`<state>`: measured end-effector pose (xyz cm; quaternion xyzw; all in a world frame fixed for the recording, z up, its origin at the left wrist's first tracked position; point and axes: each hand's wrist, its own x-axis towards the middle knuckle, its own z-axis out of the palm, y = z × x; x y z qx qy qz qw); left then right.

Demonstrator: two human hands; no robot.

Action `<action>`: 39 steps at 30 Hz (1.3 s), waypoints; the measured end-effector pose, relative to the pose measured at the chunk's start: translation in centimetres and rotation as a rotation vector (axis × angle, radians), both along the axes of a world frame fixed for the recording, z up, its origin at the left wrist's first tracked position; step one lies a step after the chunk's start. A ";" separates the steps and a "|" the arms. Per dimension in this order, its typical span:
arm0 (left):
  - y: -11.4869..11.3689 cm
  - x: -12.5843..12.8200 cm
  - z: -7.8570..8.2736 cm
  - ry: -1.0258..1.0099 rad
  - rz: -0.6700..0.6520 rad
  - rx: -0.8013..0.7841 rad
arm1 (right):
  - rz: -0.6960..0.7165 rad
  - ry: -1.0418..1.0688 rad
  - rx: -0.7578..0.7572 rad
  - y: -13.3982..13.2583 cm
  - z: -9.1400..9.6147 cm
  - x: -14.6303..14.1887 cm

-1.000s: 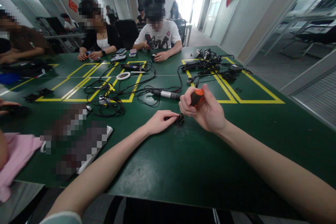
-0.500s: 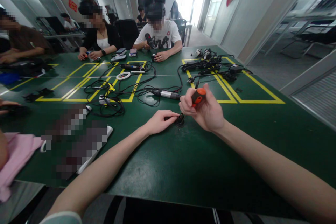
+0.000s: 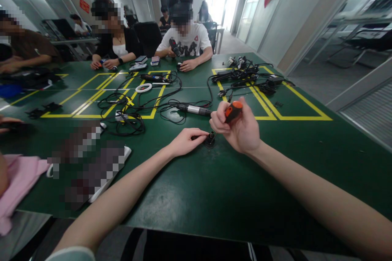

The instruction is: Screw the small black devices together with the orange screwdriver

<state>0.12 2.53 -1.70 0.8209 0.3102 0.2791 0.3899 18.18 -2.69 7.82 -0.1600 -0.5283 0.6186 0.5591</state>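
Observation:
In my right hand point(image 3: 241, 126) is a screwdriver point(image 3: 234, 111) with an orange and black handle. The fingers are wrapped round the handle, and its butt end tilts up and to the right. The shaft is mostly hidden, so I cannot tell whether the tip touches anything. Just left of it, a small black round-based part point(image 3: 210, 140) with a short upright stem sits on the green tabletop point(image 3: 183, 187). My left hand point(image 3: 187, 141) rests on the table, thumb and forefinger closed at this part's left side.
Beyond my hands lies a silver and black cylindrical tool point(image 3: 196, 109) among cables. A tangle of black cables point(image 3: 241, 75) is at the back right. Blurred-out flat items point(image 3: 98, 175) lie at left. Across the table a co-worker point(image 3: 186, 36) holds a power drill point(image 3: 174, 47).
My right hand has tipped the screwdriver handle slightly to the right and up. The left hand and the black part stay where they were.

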 end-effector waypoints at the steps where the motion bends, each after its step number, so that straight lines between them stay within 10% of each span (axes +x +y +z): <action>1: 0.0 0.0 0.0 -0.002 -0.003 0.001 | 0.003 0.014 0.005 -0.1 -0.1 0.0; 22: 0.0 0.0 -0.1 -0.011 -0.006 0.001 | -0.183 -0.128 0.108 0.6 -0.9 0.4; 39: 0.1 0.3 0.0 0.013 0.007 0.031 | -0.517 -1.274 0.759 -0.7 6.6 2.6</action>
